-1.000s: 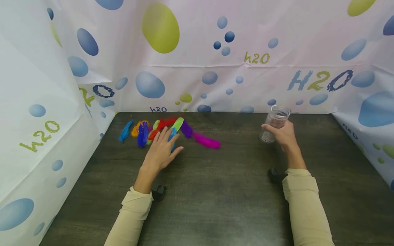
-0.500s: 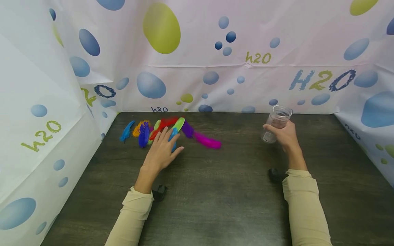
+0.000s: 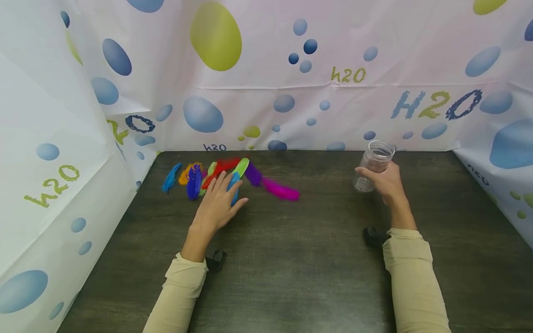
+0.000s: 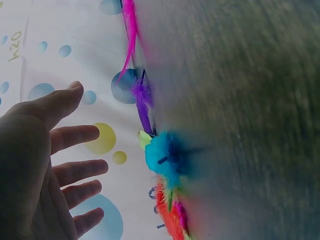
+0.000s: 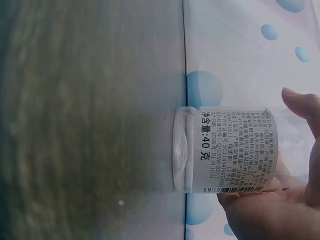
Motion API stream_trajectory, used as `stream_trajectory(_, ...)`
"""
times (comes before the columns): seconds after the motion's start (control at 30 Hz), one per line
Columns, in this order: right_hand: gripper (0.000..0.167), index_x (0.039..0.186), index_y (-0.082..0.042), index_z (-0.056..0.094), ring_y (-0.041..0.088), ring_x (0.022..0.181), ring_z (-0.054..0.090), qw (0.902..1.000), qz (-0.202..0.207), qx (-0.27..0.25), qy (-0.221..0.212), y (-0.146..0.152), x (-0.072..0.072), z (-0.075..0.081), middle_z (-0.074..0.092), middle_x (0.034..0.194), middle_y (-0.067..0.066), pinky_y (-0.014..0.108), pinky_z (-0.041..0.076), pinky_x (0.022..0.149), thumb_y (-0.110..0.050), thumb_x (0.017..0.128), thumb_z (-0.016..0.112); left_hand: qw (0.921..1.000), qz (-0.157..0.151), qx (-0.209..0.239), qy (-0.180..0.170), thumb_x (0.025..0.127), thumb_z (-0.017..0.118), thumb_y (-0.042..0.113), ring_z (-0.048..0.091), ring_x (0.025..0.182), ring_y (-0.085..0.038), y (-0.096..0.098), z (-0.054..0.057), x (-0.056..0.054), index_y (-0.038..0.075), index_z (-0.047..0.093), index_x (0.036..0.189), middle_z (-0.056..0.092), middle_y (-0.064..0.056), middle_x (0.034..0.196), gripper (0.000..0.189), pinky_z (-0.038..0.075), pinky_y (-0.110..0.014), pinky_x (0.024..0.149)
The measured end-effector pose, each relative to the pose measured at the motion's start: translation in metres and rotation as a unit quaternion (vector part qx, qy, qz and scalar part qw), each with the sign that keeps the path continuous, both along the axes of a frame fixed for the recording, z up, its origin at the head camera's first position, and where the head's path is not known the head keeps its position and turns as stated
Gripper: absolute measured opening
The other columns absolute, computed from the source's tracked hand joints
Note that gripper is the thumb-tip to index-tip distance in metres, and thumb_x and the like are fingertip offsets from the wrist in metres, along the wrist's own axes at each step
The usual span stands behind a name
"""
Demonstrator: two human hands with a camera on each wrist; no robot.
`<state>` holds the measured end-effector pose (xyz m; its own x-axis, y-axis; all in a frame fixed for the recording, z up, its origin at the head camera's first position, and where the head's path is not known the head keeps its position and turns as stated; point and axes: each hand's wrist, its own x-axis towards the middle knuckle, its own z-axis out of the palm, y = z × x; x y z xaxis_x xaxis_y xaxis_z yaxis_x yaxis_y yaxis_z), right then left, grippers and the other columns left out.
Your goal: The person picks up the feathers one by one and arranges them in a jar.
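Observation:
Several coloured feathers lie in a loose row at the table's back left: a light blue feather (image 3: 170,177), an orange feather (image 3: 188,174), a dark blue feather (image 3: 193,182), a red feather (image 3: 226,164), a purple feather (image 3: 252,174) and a magenta feather (image 3: 281,190). Over the row's middle hovers my left hand (image 3: 213,203), fingers spread, hiding part of it. The left wrist view shows this hand apart from a bright blue feather (image 4: 165,154). At the right, my right hand (image 3: 386,184) grips a clear, lidless jar (image 3: 375,157), whose printed label (image 5: 235,150) faces the right wrist camera.
The dark wooden table (image 3: 291,259) meets a white sheet (image 3: 258,83) with blue and green dots along its back and both sides. A small black device (image 3: 216,261) sits under the left wrist, another black device (image 3: 373,237) under the right.

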<state>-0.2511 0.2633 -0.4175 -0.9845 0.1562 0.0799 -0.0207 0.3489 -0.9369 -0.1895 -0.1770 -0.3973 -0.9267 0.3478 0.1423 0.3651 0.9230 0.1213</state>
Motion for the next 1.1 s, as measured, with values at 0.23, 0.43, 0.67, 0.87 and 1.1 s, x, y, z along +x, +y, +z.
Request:
stream_trajectory(0.23,0.059,0.139,0.008,0.05,0.005,0.098,0.054,0.9999,0.011,0.007,0.005,-0.002,0.001,0.001,0.056,0.12,0.007,0.028,0.045,0.089,-0.019,0.093,0.077,1.0,0.002,-0.001,-0.005,0.105,0.058,0.043,0.025,0.153,-0.045,0.0,0.001,0.0,0.007,0.054,0.149,0.042,-0.025,0.158,0.057,0.021,-0.062,0.124)
stream_trajectory(0.43,0.064,0.145,0.008,0.045,0.009,0.104,0.053,0.9989,0.044,0.012,-0.002,-0.007,0.005,0.006,0.054,0.13,0.019,0.046,0.045,0.101,-0.02,0.095,0.075,1.0,0.002,-0.005,-0.005,0.106,0.057,0.043,0.025,0.153,-0.045,0.0,0.0,0.0,0.007,0.055,0.149,0.042,-0.026,0.158,0.056,0.022,-0.062,0.123)
stream_trajectory(0.67,0.067,0.148,0.008,0.043,0.009,0.105,0.053,0.9976,0.067,0.007,-0.015,-0.01,0.007,0.008,0.052,0.136,0.024,0.054,0.043,0.106,-0.019,0.096,0.075,1.0,0.001,-0.003,-0.002,0.106,0.058,0.043,0.026,0.153,-0.046,0.0,0.002,-0.001,0.006,0.054,0.149,0.042,-0.026,0.158,0.057,0.022,-0.062,0.123)
stream_trajectory(0.87,0.068,0.148,0.009,0.042,0.024,0.113,0.053,0.9964,0.08,0.015,-0.022,-0.011,0.008,0.009,0.05,0.139,0.029,0.062,0.04,0.11,-0.018,0.095,0.075,1.0,0.0,-0.003,-0.002,0.106,0.058,0.043,0.026,0.153,-0.045,-0.001,0.003,-0.001,0.006,0.053,0.15,0.041,-0.026,0.158,0.058,0.022,-0.062,0.123)
stream_trajectory(1.1,0.072,0.151,0.009,0.039,0.042,0.129,0.048,0.9919,0.121,0.016,-0.037,-0.012,0.009,0.012,0.047,0.143,0.033,0.065,0.037,0.113,-0.016,0.095,0.077,1.0,0.002,-0.006,-0.006,0.105,0.059,0.043,0.025,0.153,-0.045,-0.001,0.002,0.0,0.006,0.053,0.151,0.041,-0.026,0.158,0.059,0.022,-0.062,0.123)
